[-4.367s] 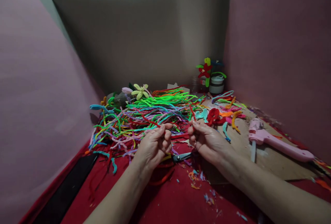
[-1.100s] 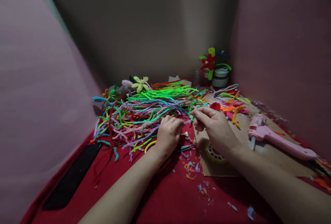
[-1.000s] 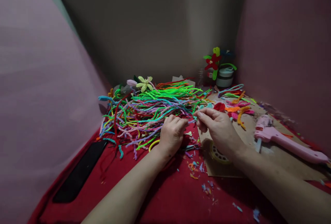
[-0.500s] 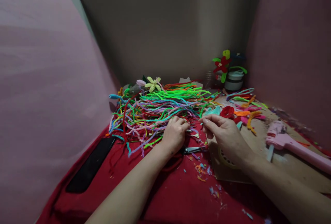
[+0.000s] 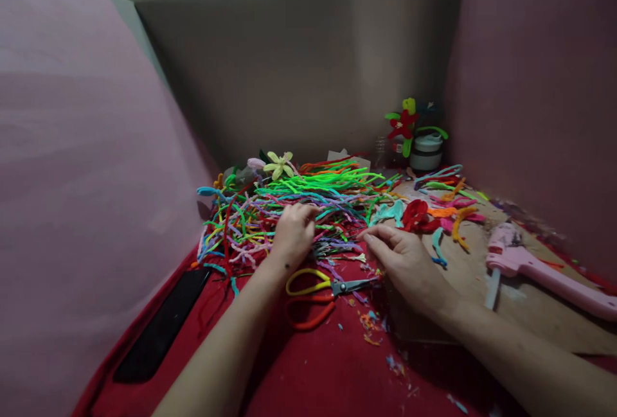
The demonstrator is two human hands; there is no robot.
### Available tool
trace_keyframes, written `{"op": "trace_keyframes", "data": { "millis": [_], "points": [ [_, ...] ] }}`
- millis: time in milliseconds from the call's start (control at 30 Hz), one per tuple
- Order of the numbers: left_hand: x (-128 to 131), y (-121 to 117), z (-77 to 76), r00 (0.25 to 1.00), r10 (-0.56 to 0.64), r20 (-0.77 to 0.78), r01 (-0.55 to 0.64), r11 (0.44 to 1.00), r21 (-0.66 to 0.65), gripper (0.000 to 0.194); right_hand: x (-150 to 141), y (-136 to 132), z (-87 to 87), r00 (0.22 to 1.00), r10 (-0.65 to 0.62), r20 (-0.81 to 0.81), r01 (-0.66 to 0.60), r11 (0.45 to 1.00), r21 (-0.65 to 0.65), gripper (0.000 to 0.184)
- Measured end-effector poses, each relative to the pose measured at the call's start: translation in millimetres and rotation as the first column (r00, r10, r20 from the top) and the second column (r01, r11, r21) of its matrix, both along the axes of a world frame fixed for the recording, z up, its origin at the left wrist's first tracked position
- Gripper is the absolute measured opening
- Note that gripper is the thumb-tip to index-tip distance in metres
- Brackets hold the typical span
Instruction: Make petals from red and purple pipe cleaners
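A big heap of coloured pipe cleaners [image 5: 299, 202] lies on the red cloth [image 5: 313, 365]. My left hand [image 5: 293, 232] reaches into the near side of the heap, fingers curled among the strands; what it grips is hidden. My right hand [image 5: 403, 261] rests palm down at the heap's right edge on the brown cardboard [image 5: 511, 301], fingers pinched near a few short strands. Yellow-handled scissors [image 5: 321, 284] lie between the two wrists. A red pipe-cleaner flower [image 5: 417, 214] lies just beyond my right hand.
A pink glue gun [image 5: 540, 269] lies on the cardboard at right. A cream flower [image 5: 278, 164] tops the heap's back. A pot with a red and green flower [image 5: 409, 131] stands in the far corner. A black strip [image 5: 159, 333] lies at left. Walls close in on three sides.
My left hand has moved left and further into the heap, uncovering the scissors. My right hand has dropped from a raised pinch onto the surface. The camera view shifted.
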State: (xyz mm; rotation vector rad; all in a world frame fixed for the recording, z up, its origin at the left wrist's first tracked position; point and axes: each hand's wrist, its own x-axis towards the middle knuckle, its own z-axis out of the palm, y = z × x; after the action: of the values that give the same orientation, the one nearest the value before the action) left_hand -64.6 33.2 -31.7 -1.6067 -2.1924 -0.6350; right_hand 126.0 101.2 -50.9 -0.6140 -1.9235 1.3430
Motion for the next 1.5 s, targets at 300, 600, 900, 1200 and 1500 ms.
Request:
{"op": "trace_keyframes", "data": {
  "millis": [300,600,900,1200,1500],
  "points": [
    [-68.9,32.5,18.1,0.971,0.212,-0.11,-0.218,0.975,-0.045,0.031,-3.3,-9.9,-14.0,0.996,0.09,-0.004,-0.084,0.943,0.321,0.018],
    [-78.4,44.1,3.1,0.946,0.22,-0.236,-0.255,0.959,-0.126,0.028,-6.0,-11.2,-26.4,0.989,0.147,0.02,-0.14,0.879,0.456,0.018],
    [-73.0,33.7,4.3,0.932,0.178,-0.315,-0.2,0.979,-0.037,0.021,-5.3,-12.1,-23.0,0.984,0.163,0.071,-0.177,0.873,0.454,0.02],
    [-66.9,11.1,23.5,0.919,0.114,-0.378,-0.072,0.99,0.122,0.021,-4.5,-12.0,-21.0,0.983,0.181,0.023,-0.175,0.898,0.403,0.02],
    [-14.7,-17.3,27.4,0.906,-0.071,-0.417,0.228,0.912,0.34,0.006,-8.9,-9.4,-2.8,0.92,0.319,-0.227,-0.388,0.821,-0.418,0.03]
  ]
}}
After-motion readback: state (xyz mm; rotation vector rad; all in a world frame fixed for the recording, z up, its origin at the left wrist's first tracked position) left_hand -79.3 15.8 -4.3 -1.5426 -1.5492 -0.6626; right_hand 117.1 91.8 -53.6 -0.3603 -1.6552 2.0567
